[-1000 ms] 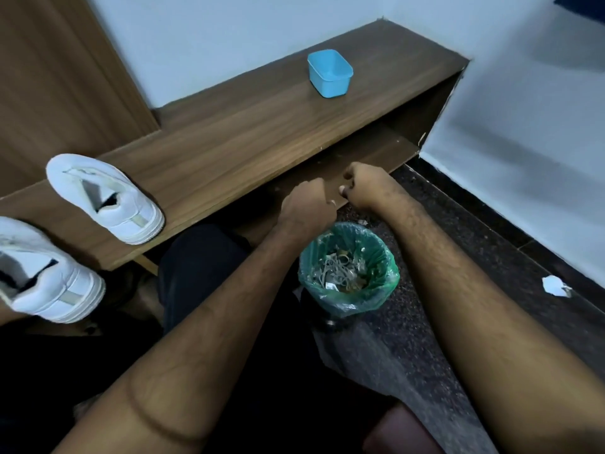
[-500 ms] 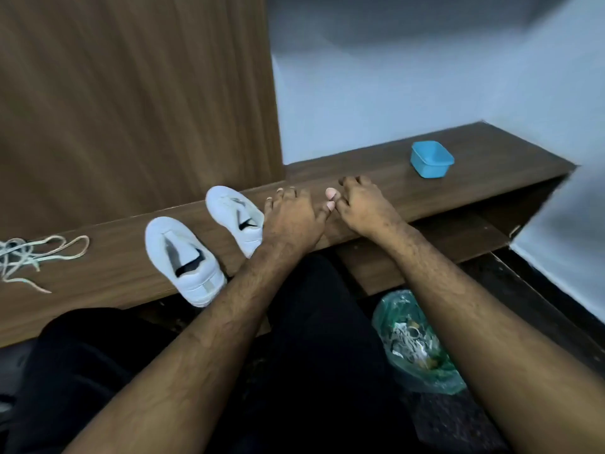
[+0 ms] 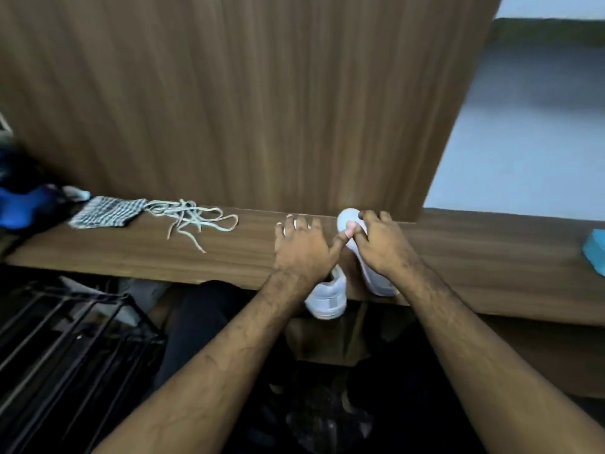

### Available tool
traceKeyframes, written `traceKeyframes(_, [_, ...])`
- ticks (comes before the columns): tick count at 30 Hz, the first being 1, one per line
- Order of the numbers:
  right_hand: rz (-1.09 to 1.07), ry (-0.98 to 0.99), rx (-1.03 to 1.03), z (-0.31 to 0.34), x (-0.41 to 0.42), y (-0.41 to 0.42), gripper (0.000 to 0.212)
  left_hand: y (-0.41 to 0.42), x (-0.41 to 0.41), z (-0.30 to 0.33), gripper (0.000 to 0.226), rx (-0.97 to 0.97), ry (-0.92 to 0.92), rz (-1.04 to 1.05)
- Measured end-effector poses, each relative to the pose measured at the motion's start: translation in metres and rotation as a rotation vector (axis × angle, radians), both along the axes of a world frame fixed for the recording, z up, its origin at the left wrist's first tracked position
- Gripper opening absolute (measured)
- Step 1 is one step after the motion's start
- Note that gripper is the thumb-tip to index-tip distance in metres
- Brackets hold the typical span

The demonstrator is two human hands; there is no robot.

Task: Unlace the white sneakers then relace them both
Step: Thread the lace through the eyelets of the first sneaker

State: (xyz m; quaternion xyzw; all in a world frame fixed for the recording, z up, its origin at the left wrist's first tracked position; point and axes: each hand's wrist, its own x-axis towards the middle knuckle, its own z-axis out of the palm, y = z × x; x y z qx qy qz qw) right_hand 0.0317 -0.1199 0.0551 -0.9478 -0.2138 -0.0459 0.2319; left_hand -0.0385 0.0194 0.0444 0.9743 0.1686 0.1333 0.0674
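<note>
Both sneakers sit unlaced at the tabletop (image 3: 229, 260) edge. Left hand (image 3: 302, 253) spread flat over left sneaker (image 3: 329, 294); right hand (image 3: 381, 245) likewise on right sneaker (image 3: 348, 219), nothing gripped. Laces (image 3: 193, 219) lie well left (fetch one first, even its ends, start at the toe eyelets).

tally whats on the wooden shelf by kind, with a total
white sneakers: 2, left one and right one
loose lace bundle: 1, strand count unclear
checked cloth: 1
blue container: 1, cut off by the frame edge
total: 5
</note>
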Motion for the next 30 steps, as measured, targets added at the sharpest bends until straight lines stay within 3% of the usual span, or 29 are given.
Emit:
traceKeyframes(5, [0.007, 0.07, -0.063, -0.022, 0.01, 0.049, 0.049, 0.038, 0.007, -0.037, 0.084, -0.051, 0.116, 0.046])
traceKeyframes(9, [0.047, 0.147, -0.039, -0.044, 0.026, 0.07, 0.05, 0.052, 0.014, -0.059, 0.079, -0.113, 0.166, 0.082])
traceKeyframes(14, [0.065, 0.162, -0.087, -0.062, 0.046, 0.087, 0.046, 0.062, 0.023, -0.071, 0.062, -0.476, 0.302, 0.088])
traceKeyframes(18, [0.115, 0.158, -0.186, -0.076, 0.057, 0.1, 0.033, 0.06, 0.037, -0.077, 0.051, -0.709, 0.255, 0.112])
traceKeyframes(23, [0.142, 0.141, -0.167, -0.078, 0.071, 0.132, 0.032, 0.083, 0.054, -0.071, 0.021, -0.712, 0.184, 0.188])
traceKeyframes(30, [0.134, 0.017, -0.17, -0.077, 0.079, 0.175, 0.023, 0.116, 0.066, -0.061, 0.036, -0.662, 0.195, 0.138])
